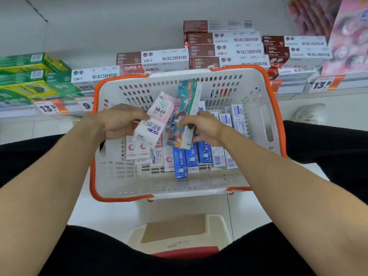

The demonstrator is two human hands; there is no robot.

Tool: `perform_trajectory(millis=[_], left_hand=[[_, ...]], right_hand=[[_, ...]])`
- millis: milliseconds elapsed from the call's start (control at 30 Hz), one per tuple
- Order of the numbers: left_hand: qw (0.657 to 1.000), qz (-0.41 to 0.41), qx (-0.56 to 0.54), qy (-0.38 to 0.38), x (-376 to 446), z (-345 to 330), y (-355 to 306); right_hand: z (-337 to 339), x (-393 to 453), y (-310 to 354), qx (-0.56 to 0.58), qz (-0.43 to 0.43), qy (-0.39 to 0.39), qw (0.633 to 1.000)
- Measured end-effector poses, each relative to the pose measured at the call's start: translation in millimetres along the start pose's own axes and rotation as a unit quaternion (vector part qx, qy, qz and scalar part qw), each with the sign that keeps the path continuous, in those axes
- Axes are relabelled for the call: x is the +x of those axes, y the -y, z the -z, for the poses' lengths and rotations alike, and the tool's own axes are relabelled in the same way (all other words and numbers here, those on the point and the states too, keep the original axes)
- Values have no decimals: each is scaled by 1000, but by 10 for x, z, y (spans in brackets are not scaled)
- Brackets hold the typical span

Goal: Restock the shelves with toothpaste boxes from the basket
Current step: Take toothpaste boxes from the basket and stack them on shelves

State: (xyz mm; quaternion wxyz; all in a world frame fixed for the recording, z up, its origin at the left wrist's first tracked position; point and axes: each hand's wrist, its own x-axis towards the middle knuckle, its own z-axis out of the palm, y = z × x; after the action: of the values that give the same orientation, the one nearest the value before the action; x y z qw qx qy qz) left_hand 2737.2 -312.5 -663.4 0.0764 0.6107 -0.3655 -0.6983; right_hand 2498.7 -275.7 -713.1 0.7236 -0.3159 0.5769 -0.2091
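- Left hand [121,121] raised over the left half of the basket [256,148], fingers curled round the lower part of a pink-and-white toothpaste box [154,119], gripping it tilted, top end leaning toward the far right.
- Right hand [201,127] just beside it over the middle of the basket, fingers and thumb pinching the lower part of a teal patterned toothpaste box [186,108], held nearly upright, top end close to the far wall.
- The two held boxes close together, almost touching near their upper ends, both lifted clear of the stock below.
- White slotted basket with an orange rim resting on the pale floor, far edge close against the bottom shelf [338,90].
- More toothpaste boxes lying on the basket floor: pink-and-white ones [137,151] near the left wall, blue ones [180,163] in the middle, white ones with blue print [237,118] toward the right wall.
- On the shelf behind: green boxes [31,76] at the left end, brown-and-white boxes [225,48] stacked along the middle and right.
- Price tags [323,84] along the shelf's front edge.
- Beige stool [179,232] on the floor at the basket's near edge, between black-trousered knees [328,148].
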Motion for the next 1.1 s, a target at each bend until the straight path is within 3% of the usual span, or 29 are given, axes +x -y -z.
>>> perform_trajectory(millis=[133, 333, 567, 700, 767, 900, 1000, 1100], left_hand=[[992, -37, -111, 46, -7, -196, 93], [977, -46, -190, 90, 1, -461, 70], [980, -104, -169, 13, -5, -533, -32], [980, -101, -171, 2, -44, -345, -127], [980, -98, -168, 30, -87, -244, -164], [968, -90, -205, 114, -165, -167, -164], [962, -77, -220, 139, -187, -207, -131], [956, -69, -228, 172, -218, -267, -129]], right_hand=[[-18, -37, 88, 12, 23, -5, 1000], [-126, -48, 110, -19, 25, 16, 999], [-174, -164, 461, -3, 1, 43, 999], [99, -339, 782, -3, 33, 109, 994], [221, -411, 916, -13, 68, 119, 991], [311, -480, 1104, 60, 172, 67, 981], [275, -491, 1121, 4, 193, 97, 976], [246, -499, 1108, -31, 191, 74, 978]])
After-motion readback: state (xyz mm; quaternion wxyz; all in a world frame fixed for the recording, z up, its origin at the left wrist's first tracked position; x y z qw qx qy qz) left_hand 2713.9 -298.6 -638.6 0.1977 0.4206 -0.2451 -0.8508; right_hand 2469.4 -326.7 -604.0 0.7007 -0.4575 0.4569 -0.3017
